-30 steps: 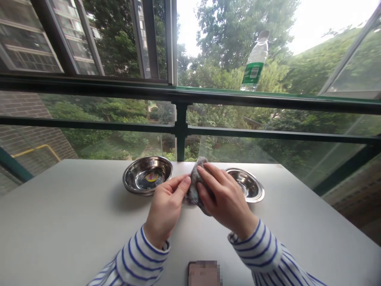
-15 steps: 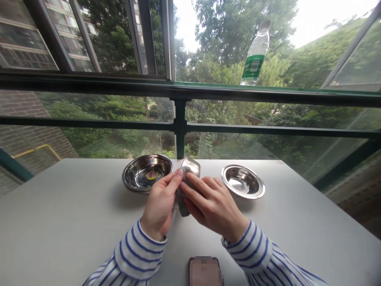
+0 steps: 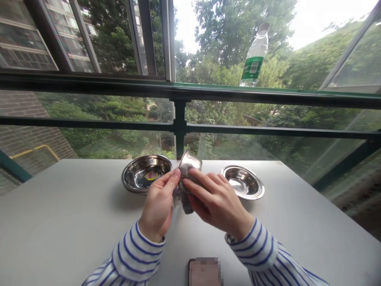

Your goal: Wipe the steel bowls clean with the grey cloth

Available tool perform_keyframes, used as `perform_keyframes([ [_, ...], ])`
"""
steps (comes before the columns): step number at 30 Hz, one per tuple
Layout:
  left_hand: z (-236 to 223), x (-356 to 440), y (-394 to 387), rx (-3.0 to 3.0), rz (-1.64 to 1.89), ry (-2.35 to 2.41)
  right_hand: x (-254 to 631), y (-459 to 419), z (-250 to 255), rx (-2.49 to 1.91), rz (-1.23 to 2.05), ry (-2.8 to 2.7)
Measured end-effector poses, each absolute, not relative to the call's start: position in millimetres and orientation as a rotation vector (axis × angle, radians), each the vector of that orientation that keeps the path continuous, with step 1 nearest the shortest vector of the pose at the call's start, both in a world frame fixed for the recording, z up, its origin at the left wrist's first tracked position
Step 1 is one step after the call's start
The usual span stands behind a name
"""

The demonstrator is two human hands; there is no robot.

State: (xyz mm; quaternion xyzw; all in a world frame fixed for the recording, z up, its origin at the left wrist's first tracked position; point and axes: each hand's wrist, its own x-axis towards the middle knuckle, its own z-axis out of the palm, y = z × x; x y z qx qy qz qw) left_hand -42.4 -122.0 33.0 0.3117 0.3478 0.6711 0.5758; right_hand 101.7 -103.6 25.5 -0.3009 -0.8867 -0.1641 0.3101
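Observation:
A small shiny metal cup [image 3: 193, 159] is held tilted above the table, between my two hands. My left hand [image 3: 156, 206] is closed on its left side, with the thumb against the wall. My right hand [image 3: 222, 200] presses a crumpled grey cloth [image 3: 187, 203] to the cup's near side, fingers closed over it. Part of the cloth hangs below the hands. The fingers hide the lower part of the cup and much of the cloth.
A larger steel bowl [image 3: 133, 184] stands at the back left of the white table [image 3: 74, 222], a smaller steel bowl [image 3: 258, 192] at the back right. A phone-like object [image 3: 205, 274], partly blurred, lies at the front. A plastic bottle [image 3: 253, 65] rests on the railing ledge [image 3: 208, 93].
My right hand and the cloth have slid slightly right over the cup. The cup has turned a little and shows more of its side. Both bowls stay in place.

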Motion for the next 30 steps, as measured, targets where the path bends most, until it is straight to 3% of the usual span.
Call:
perform_keyframes([
  [6,31,-39,-125,0.813,1.477,0.803,114,-96,33,-0.951,-0.270,-2.140],
  [13,30,-41,-123,0.831,1.530,0.827,104,-103,28,-0.786,-0.422,-2.308],
  [30,27,-33,-131,0.979,1.351,0.814,120,-94,36,-0.989,-0.265,-2.109],
])
